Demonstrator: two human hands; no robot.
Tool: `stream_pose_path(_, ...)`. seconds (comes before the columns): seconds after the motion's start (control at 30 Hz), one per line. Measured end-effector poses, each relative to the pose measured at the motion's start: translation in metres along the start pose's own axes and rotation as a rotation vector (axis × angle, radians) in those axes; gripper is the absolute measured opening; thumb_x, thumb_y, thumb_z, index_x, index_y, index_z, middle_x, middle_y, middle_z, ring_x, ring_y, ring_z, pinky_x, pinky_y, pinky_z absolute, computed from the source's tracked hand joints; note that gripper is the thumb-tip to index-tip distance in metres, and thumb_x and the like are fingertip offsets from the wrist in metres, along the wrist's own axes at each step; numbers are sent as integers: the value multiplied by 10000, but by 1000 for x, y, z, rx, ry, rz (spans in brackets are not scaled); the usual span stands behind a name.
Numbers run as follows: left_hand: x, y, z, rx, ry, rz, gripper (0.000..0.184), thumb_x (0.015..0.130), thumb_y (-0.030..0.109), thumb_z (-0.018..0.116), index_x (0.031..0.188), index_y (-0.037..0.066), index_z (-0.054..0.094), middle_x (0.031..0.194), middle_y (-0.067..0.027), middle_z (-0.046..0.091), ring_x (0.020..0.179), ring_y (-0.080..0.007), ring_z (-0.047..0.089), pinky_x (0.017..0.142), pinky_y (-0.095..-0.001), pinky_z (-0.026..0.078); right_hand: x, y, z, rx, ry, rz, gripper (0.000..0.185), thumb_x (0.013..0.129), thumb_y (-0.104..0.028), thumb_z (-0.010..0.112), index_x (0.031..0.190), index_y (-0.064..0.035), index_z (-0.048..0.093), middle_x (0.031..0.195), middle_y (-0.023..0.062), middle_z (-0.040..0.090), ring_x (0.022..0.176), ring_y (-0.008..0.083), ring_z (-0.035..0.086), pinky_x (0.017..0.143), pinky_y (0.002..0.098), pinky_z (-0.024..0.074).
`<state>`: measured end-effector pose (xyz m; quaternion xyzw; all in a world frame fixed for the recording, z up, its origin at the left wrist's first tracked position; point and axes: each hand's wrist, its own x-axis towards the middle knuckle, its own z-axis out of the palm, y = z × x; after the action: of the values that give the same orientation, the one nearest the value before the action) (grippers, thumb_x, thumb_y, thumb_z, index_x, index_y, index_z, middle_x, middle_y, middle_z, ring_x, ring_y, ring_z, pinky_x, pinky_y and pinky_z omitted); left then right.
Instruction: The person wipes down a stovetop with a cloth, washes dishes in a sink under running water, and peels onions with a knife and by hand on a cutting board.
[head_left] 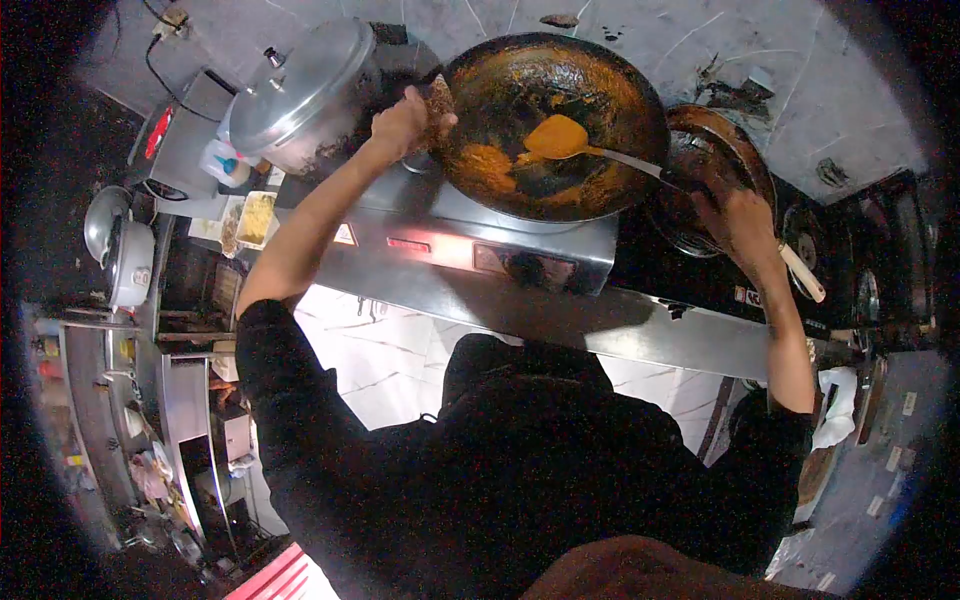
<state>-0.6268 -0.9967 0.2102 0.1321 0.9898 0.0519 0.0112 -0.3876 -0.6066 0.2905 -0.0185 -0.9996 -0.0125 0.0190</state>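
A dark wok (610, 90) stands tilted on the steel stove, its inside smeared with orange-brown sauce. My left hand (402, 125) is closed at the wok's left rim, with a brown mottled piece, perhaps a folded cloth, between fingers and metal. My right hand (742, 228) grips the dark handle of a wok spatula (625, 160) from the right. The spatula's blade is coated in thick orange sauce and sits low inside the wok. More sauce (480, 165) clings to the wok's lower left wall.
Left of the wok stands a large lidded pressure cooker (305, 100). A second, brown-stained pan (745, 140) lies under and behind my right hand, with a pale handle (802, 272) below it. A tray of yellow food (258, 218) and a white bottle (232, 168) are farther left.
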Motion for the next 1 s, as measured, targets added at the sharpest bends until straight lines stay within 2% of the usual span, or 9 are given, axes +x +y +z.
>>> stream_pose_path(0.07, -10, 8, -3, 136, -21, 15, 781, 665, 689, 559, 1029, 1, 500, 951, -170, 628, 885, -346, 616, 740, -415, 497, -2, 0, -2, 25, -6, -2, 300, 816, -182, 558, 1112, -132, 552, 965, 165, 614, 862, 348, 587, 730, 433, 465)
stream_pose_path(0.17, 11, -25, 16, 88, -68, 184, 684, 700, 641, 577, 975, 15, 554, 901, -140, 640, 812, -266, 642, 670, -349, 523, -2, 2, 1, 64, 13, -35, 306, 815, -172, 559, 1119, -135, 547, 957, 164, 616, 841, 350, 591, 727, 432, 464)
stream_pose_path(0.27, -6, -18, -18, -529, -458, -44, 547, 775, 572, 547, 953, 57, 596, 873, -84, 647, 756, -181, 636, 656, -309, 526, -1, 7, 3, 80, 15, -63, 309, 818, -167, 556, 1124, -134, 545, 956, 166, 615, 837, 349, 591, 730, 429, 462)
stream_pose_path(0.37, -19, -19, -23, -1421, -851, -135, 460, 847, 500, 490, 1020, 84, 584, 901, -45, 642, 734, -136, 617, 659, -291, 530, 2, 7, 1, 113, -1, -73, 309, 820, -168, 553, 1127, -131, 544, 976, 172, 609, 859, 350, 586, 748, 424, 460)
stream_pose_path(0.4, -14, -29, -13, -1518, -836, -251, 429, 866, 477, 476, 1057, 104, 570, 932, -26, 639, 756, -138, 620, 675, -293, 531, 3, 6, -1, 121, -28, -49, 309, 820, -169, 554, 1126, -129, 545, 988, 174, 605, 873, 350, 583, 757, 421, 460)
stream_pose_path(0.63, -16, -31, 3, -1348, -1065, -237, 422, 809, 434, 596, 1027, 74, 564, 916, -34, 642, 770, -141, 634, 689, -302, 540, 7, 18, 13, 124, 31, -66, 311, 816, -189, 572, 1117, -111, 555, 1020, 181, 597, 902, 356, 577, 785, 412, 456)
stream_pose_path(0.77, -23, -10, 8, -1374, -973, -304, 194, 865, 281, 548, 925, 97, 566, 745, -19, 630, 591, -123, 611, 482, -250, 519, 6, 12, 7, 100, -8, -22, 342, 810, -206, 585, 1138, -118, 548, 1018, 174, 601, 905, 353, 578, 778, 408, 455)
stream_pose_path(0.8, -23, -4, 18, -1364, -826, -342, 141, 875, 236, 516, 899, 104, 557, 717, -20, 613, 542, -110, 575, 432, -246, 487, 6, 9, 3, 81, -23, -20, 350, 808, -211, 589, 1143, -120, 546, 1016, 172, 603, 902, 352, 579, 771, 407, 456)
stream_pose_path(1.0, -64, 22, 20, -1438, -570, -333, 207, 917, 286, 417, 822, 126, 508, 601, -8, 546, 406, -112, 462, 335, -242, 393, 6, 14, 9, 8, 69, -42, 380, 753, -264, 653, 1092, -108, 584, 1015, 149, 614, 831, 329, 604, 720, 390, 465)
